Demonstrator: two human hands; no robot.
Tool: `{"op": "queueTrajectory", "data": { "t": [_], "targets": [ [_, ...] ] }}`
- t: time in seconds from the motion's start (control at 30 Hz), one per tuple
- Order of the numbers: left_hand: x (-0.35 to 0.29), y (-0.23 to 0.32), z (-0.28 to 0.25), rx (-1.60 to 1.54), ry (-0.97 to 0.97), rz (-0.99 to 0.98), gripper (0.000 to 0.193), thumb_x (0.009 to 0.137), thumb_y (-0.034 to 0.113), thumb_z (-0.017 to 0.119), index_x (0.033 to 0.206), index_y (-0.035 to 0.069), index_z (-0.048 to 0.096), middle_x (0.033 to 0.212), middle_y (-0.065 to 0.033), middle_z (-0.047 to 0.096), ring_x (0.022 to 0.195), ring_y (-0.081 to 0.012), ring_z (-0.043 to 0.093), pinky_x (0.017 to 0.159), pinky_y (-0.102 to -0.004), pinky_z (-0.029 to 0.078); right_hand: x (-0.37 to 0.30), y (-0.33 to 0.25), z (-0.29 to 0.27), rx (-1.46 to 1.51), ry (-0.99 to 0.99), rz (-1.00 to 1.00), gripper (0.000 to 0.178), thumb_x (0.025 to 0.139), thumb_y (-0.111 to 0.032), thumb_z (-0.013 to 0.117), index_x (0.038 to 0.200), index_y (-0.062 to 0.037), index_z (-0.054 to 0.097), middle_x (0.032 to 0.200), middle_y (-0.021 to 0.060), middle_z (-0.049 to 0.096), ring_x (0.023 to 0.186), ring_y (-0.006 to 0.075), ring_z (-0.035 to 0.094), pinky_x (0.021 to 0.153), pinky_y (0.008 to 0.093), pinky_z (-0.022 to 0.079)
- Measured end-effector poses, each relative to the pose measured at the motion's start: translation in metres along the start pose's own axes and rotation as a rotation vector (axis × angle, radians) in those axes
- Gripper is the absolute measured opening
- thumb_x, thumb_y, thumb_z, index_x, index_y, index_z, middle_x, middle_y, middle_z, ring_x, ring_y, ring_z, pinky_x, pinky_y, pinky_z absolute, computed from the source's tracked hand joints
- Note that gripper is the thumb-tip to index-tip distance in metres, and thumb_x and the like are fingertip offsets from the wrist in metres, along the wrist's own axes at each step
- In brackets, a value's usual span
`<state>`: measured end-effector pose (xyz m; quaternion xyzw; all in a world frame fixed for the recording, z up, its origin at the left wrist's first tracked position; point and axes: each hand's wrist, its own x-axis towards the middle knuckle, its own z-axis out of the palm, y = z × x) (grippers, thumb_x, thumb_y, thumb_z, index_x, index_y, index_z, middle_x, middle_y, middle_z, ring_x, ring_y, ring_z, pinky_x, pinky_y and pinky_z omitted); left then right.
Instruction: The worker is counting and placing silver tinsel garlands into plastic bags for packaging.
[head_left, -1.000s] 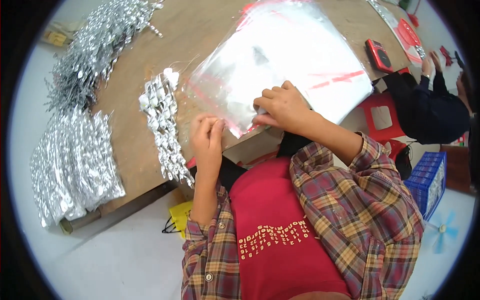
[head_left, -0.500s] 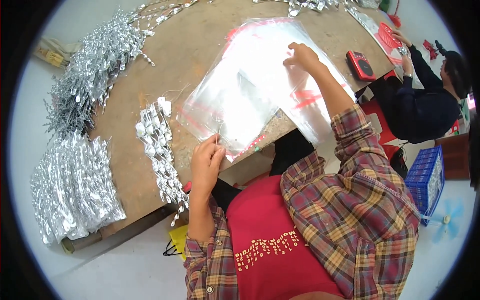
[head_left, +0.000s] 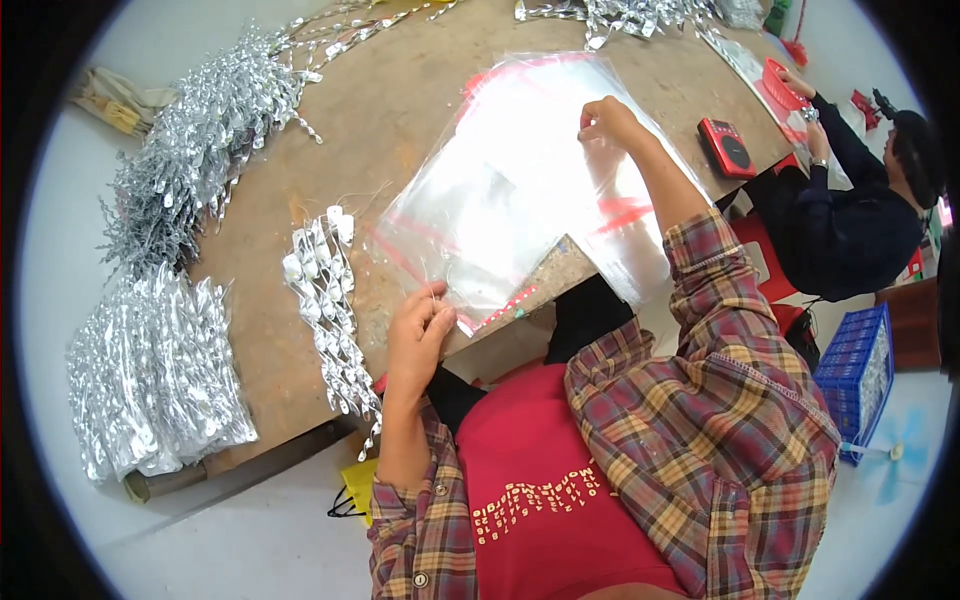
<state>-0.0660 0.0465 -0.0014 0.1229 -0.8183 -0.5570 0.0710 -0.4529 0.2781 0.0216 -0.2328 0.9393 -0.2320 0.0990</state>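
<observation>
Clear plastic bags [head_left: 520, 160] with red strips lie overlapping on the brown table before me, glossy with glare. My right hand [head_left: 612, 125] is over their right part, fingers bent and tips drawn together at the film, which creases below them. At the near left corner of the bags, my left hand [head_left: 415, 335] has curled fingers, thumb close to the forefinger. A fine thread or wire shows by its fingertips; what it grips is too small to make out. Left of that hand lies a bunch of silver leaf-shaped strands [head_left: 325, 295], with thin stems toward the far end.
Bundled silver strands [head_left: 160, 370] cover the table's left edge, below a larger silver heap [head_left: 215, 120]. A red radio-like box [head_left: 727, 148] sits at right. Beyond it a person [head_left: 850, 220] in dark clothes handles something beside a red basket [head_left: 782, 85]. A blue crate [head_left: 853, 365] stands lower right.
The fingers of my right hand have drawn closer together over the bags. My left hand stays near the bag corner. The whole view has shifted slightly.
</observation>
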Motion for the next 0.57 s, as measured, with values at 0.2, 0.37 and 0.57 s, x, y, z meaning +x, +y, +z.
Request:
{"op": "queueTrajectory", "data": {
  "t": [0.2, 0.37, 0.57],
  "targets": [
    [0.001, -0.007, 0.002, -0.095, 0.090, 0.030, 0.021, 0.089, 0.016, 0.058, 0.076, 0.000, 0.058, 0.124, -0.0172, 0.055, 0.113, -0.0222, 0.053, 0.096, -0.0323, 0.038, 0.018, 0.023, 0.011, 0.153, 0.035, -0.046, 0.022, 0.066, -0.010, 0.076, 0.086, -0.0066, 0.067, 0.074, 0.0072, 0.064, 0.064, 0.0174, 0.060, 0.058, 0.0297, 0.047],
    [0.001, -0.009, -0.001, -0.309, 0.160, -0.107, 0.018, 0.088, 0.014, 0.059, 0.079, -0.002, 0.060, 0.122, -0.0175, 0.056, 0.112, -0.0238, 0.054, 0.096, -0.0331, 0.038, 0.023, 0.027, -0.002, 0.289, -0.025, -0.018, 0.023, 0.066, -0.008, 0.074, 0.088, -0.0104, 0.069, 0.072, 0.0062, 0.063, 0.068, 0.0162, 0.060, 0.060, 0.0314, 0.049],
    [0.004, -0.025, -0.008, -0.227, 0.084, -0.166, 0.017, 0.088, 0.015, 0.059, 0.080, 0.000, 0.061, 0.126, -0.0198, 0.053, 0.118, -0.0238, 0.050, 0.098, -0.0370, 0.036, 0.063, 0.034, -0.013, 0.134, -0.012, -0.094, 0.016, 0.076, -0.008, 0.067, 0.091, -0.0068, 0.069, 0.081, 0.0009, 0.066, 0.072, 0.0107, 0.057, 0.064, 0.0256, 0.046]
  ]
}}
